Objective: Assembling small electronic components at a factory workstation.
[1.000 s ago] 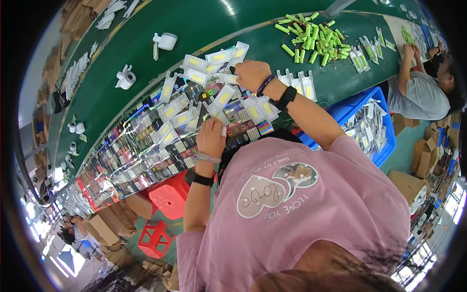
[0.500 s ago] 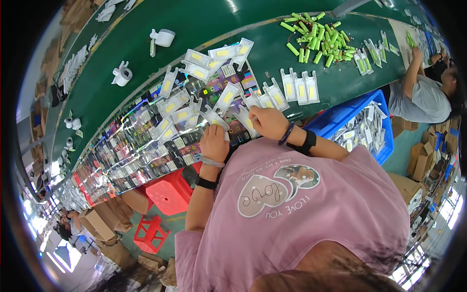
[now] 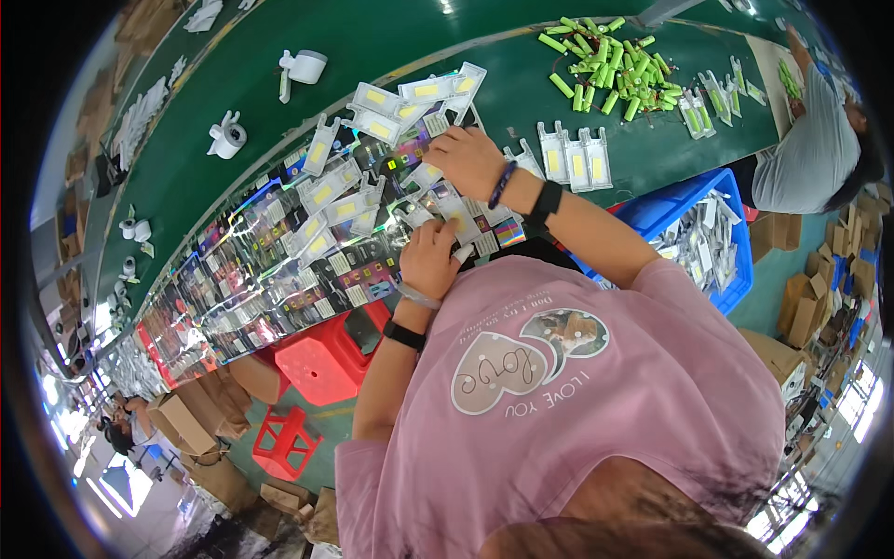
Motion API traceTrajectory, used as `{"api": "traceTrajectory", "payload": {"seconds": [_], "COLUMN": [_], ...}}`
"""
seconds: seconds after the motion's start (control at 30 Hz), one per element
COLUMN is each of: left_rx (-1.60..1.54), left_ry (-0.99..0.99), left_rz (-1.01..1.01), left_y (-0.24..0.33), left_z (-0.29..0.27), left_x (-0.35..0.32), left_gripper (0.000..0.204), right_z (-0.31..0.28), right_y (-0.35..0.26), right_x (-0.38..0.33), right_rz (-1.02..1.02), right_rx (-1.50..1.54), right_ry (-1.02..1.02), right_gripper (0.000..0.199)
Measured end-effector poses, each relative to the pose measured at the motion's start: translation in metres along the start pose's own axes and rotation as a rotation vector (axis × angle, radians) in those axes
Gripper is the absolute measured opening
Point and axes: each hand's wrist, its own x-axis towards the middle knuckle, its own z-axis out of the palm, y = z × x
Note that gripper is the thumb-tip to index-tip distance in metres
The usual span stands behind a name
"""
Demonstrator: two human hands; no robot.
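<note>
My left hand [image 3: 430, 261] is near the front edge of the bench, its fingers closed around the lower end of a white LED lamp panel [image 3: 456, 207] with a yellow rectangle. Farther up and to the right, my right hand [image 3: 468, 166] bends its fingers over another lamp panel [image 3: 426, 176] and partly hides it. Left of my hands, several like panels [image 3: 343, 207] lie loosely on shiny printed sheets [image 3: 270, 270]. More panels [image 3: 380, 104] overlap beyond them. Right of my right hand, panels stand in a row [image 3: 577, 160].
A heap of green battery cells [image 3: 610, 70] sits at the far right of the green bench [image 3: 400, 33]. White lamp heads [image 3: 226, 137] stand at the far left. A blue bin [image 3: 740, 233] of white parts is beside me; red stools [image 3: 326, 359] are below. At right sits another person [image 3: 805, 154].
My right hand has moved left and farther out, onto a panel. My left hand has shifted slightly right, to a panel closer to me. The person at right has leaned and reached farther out.
</note>
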Motion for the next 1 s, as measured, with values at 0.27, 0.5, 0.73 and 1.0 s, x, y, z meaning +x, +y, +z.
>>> {"api": "traceTrajectory", "payload": {"seconds": [0.27,0.5,0.73,1.0], "left_rx": [-0.039,0.012,0.011,0.027], "left_ry": [0.033,0.202,0.058,0.016], "left_rz": [0.188,-0.065,0.001,0.084], "left_y": [-0.016,0.000,-0.002,0.003], "left_z": [0.014,0.006,0.013,0.013], "left_x": [-0.006,-0.005,0.007,0.022], "left_gripper": [0.037,0.064,0.065,0.061], "right_z": [0.004,0.002,-0.066,-0.095], "right_y": [0.015,0.021,0.053,0.121], "right_x": [0.025,0.012,-0.043,-0.200], "right_rz": [0.009,0.134,0.328,1.012], "right_rx": [-0.011,0.068,0.181,-0.023], "right_ry": [-0.168,-0.083,0.231,0.214], "right_gripper": [0.038,0.035,0.030,0.033]}}
